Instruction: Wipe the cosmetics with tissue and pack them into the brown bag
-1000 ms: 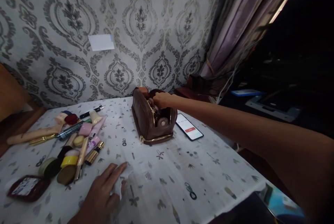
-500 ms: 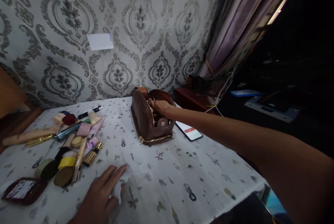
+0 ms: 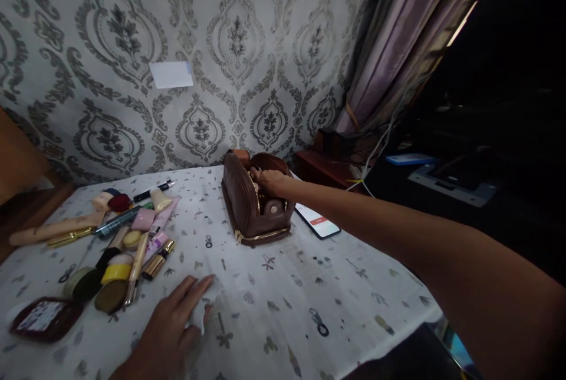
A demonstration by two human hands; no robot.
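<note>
Bag [image 3: 239, 197] of brown, leather-like stuff stands open, its long axis running away from the person towards the patterned wall [image 3: 239, 73]. The right hand [image 3: 270, 182] is much the nearer, reaching from the right into the bag's mouth, fingers bent; whether they grip something in there I cannot tell. The left hand [image 3: 163, 327] lies to the near left of the bag, well apart from it, its fingers loosely bent and partly spread. A bit of soft white stuff [image 3: 204, 320] shows by those fingers, perhaps tissue; whether it is pinched I cannot tell.

A gold-toothed zip [image 3: 267, 236] rounds the bag's near base, below a rounded flap [image 3: 273, 209] with a metal stud. Left of the bag are a glossy yellow jar [image 3: 115, 274], a pink jar [image 3: 144, 219] and a slim gold tube [image 3: 158, 261]. Just right of the bag lies a flat phone [image 3: 325, 228], on thin, printed white cloth [image 3: 265, 321].
</note>
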